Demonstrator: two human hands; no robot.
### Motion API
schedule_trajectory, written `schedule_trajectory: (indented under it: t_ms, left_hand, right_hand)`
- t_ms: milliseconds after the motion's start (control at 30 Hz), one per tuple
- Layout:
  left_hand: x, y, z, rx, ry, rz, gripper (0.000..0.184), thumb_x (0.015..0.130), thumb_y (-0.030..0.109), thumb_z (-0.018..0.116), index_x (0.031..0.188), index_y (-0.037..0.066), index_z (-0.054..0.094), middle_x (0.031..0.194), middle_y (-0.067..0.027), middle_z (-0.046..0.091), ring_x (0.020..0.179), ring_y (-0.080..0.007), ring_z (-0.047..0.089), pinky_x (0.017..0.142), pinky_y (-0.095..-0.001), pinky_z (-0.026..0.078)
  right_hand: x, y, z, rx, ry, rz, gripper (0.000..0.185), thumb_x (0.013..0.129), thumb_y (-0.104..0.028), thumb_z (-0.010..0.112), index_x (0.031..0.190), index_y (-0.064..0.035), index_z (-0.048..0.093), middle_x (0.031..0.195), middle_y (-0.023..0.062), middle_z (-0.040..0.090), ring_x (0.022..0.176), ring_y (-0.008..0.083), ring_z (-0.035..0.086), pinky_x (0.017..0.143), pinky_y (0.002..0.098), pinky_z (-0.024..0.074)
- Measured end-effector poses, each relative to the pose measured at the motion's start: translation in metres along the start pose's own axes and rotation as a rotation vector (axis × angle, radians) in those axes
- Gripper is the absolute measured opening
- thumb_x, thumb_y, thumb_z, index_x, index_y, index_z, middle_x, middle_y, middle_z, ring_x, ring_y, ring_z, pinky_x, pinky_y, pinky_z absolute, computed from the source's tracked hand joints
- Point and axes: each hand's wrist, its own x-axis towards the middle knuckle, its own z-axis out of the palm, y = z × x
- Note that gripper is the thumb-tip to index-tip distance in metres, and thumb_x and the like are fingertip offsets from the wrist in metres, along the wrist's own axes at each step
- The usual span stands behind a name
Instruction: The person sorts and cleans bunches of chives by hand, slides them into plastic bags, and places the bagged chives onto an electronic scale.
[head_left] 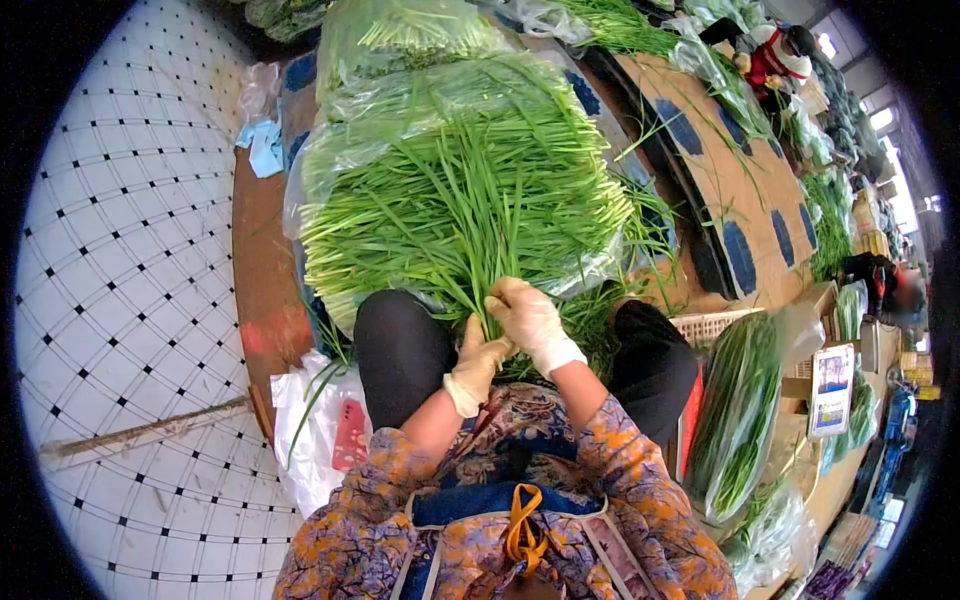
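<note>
A bunch of long green leafy stalks (482, 240) fans out upward from my two gloved hands. My left hand (477, 368), in a pale rubber glove, is closed round the lower end of the bunch. Just above and to its right, my right hand (530, 318), gloved alike, is closed on the same bunch. Beyond the hands, a large pile of green stalks (380, 210) lies in an open clear plastic bag (345, 120). The bunch rests partly over this pile. The stalk ends inside my hands are hidden.
A white plastic bag (305, 440) with a red phone (350, 436) lies at the left. Bagged greens (738, 410) and a crate (712, 325) stand at the right. Cardboard (700, 165) with blue patches extends behind. A person (778, 55) is at the far upper right.
</note>
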Motion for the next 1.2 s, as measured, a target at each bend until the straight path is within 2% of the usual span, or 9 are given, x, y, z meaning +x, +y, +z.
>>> schedule_trajectory:
  t_ms: [100,267,467,633,700,767,833,1033,1200]
  left_hand:
    - [0.001,0.002,-0.008,-0.548,-0.361,-0.148,0.037,0.084,0.03,0.053,0.118,0.015,0.047,0.105,0.001,0.054,0.088,-0.0119,0.052,0.071,-0.0249,0.042]
    - [0.0,0.012,-0.005,-0.241,-0.144,-0.196,0.032,0.083,0.02,0.055,0.114,0.012,0.051,0.091,0.0031,0.056,0.07,-0.0036,0.046,0.052,-0.02,0.034]
    - [0.001,0.009,-0.014,-0.435,-0.076,-0.192,0.028,0.088,0.019,0.052,0.114,0.008,0.052,0.077,-0.0004,0.058,0.047,-0.0054,0.039,0.043,-0.0196,0.031]
    - [0.0,0.006,-0.018,-0.534,-0.223,-0.247,0.04,0.091,0.038,0.045,0.114,0.006,0.053,0.081,-0.0039,0.062,0.052,-0.0063,0.044,0.05,-0.0204,0.036]
    - [-0.002,0.008,-0.015,-0.54,-0.224,-0.24,0.04,0.092,0.036,0.041,0.115,0.004,0.05,0.081,-0.005,0.062,0.052,-0.0069,0.044,0.05,-0.0209,0.036]
    - [-0.004,0.009,-0.016,-0.55,-0.214,-0.26,0.042,0.094,0.036,0.036,0.117,0.002,0.047,0.083,-0.0071,0.061,0.052,-0.0079,0.046,0.049,-0.0214,0.037]
    - [-0.005,0.014,-0.014,-0.541,-0.195,-0.261,0.042,0.094,0.037,0.035,0.116,0.003,0.047,0.083,-0.0074,0.061,0.052,-0.008,0.046,0.048,-0.0209,0.037]
    - [-0.007,0.012,-0.019,-0.545,-0.199,-0.21,0.043,0.094,0.041,0.033,0.114,0.007,0.049,0.088,-0.0089,0.063,0.052,-0.0087,0.047,0.047,-0.0201,0.037]
    - [-0.006,0.014,-0.012,-0.634,-0.169,-0.181,0.046,0.092,0.042,0.038,0.112,0.004,0.052,0.086,-0.0098,0.065,0.053,-0.0086,0.053,0.049,-0.0218,0.045]
  right_hand:
    - [-0.02,-0.003,-0.019,0.361,-0.063,0.048,0.011,0.085,-0.011,0.055,0.087,-0.001,0.054,0.081,0.01,0.058,0.071,0.0147,0.059,0.064,0.0268,0.0487]
    - [-0.067,0.0,-0.045,1.158,-0.037,0.231,0.006,0.085,-0.006,0.055,0.084,0.0,0.053,0.088,0.0074,0.061,0.077,0.0157,0.059,0.073,0.0278,0.0491]
    - [-0.095,0.048,-0.061,1.361,0.026,0.198,0.014,0.086,-0.016,0.056,0.083,-0.0031,0.051,0.09,0.0129,0.062,0.079,0.0184,0.06,0.072,0.0286,0.0495]
    - [-0.078,0.073,-0.066,-0.299,-0.309,0.247,0.051,0.077,-0.029,0.064,0.12,-0.0069,0.049,0.089,0.0182,0.062,0.084,0.0266,0.061,0.075,0.0347,0.047]
    - [-0.047,0.031,-0.072,0.221,-0.239,0.31,0.054,0.078,-0.022,0.062,0.128,-0.014,0.041,0.081,0.0157,0.063,0.077,0.0302,0.061,0.07,0.0377,0.0472]
    - [-0.017,0.012,-0.055,0.047,-0.042,0.06,0.064,0.08,-0.014,0.057,0.137,-0.0215,0.03,0.07,0.0093,0.06,0.062,0.0211,0.057,0.064,0.0316,0.0461]
    - [0.013,0.007,-0.033,0.032,-0.12,-0.028,0.072,0.08,-0.014,0.056,0.14,-0.0229,0.018,0.086,0.015,0.061,0.081,0.0293,0.059,0.076,0.0375,0.0451]
    - [0.026,0.016,-0.03,0.13,0.1,-0.079,0.014,0.082,-0.016,0.057,0.091,-0.0062,0.06,0.09,0.0127,0.061,0.083,0.0292,0.058,0.075,0.0348,0.0461]
    - [-0.032,0.053,-0.073,0.802,-0.063,0.244,0.02,0.084,-0.011,0.055,0.102,-0.0047,0.06,0.075,0.0018,0.061,0.068,0.0099,0.053,0.065,0.0227,0.0442]
